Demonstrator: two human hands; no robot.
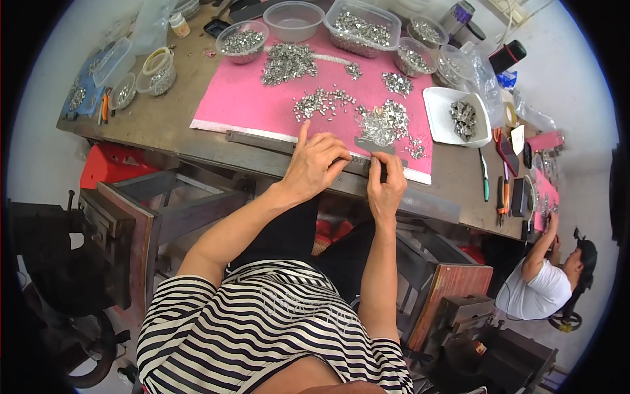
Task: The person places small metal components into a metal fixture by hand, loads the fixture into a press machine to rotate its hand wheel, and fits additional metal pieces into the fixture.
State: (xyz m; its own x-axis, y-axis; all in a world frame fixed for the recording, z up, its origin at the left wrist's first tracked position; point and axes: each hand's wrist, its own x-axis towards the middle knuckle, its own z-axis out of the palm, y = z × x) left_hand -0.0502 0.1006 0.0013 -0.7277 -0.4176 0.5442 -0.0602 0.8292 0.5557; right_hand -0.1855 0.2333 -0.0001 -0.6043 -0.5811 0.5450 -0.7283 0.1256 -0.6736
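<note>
A pink mat (226, 98) covers the bench in front of me. Along its near edge lies a long dark metal bar (259, 142) with a slotted stretch between my hands. My left hand (314, 164) rests at the bar, thumb and a finger pinched together over it, index finger raised; anything between them is too small to make out. At the bar's right part my right hand (386, 182) is also closed in a pinch, its contents hidden. Just beyond are a pile of thin silver pieces (379, 128) and a loose pile of small silver metal parts (323, 103).
Clear bowls of metal parts, one a round bowl (243, 43), line the back. A white tray (436, 121) stands right, near a green-handled tool (485, 174) and orange-handled pliers (503, 197). Left is a cup (157, 75). Another person (541, 282) works at far right.
</note>
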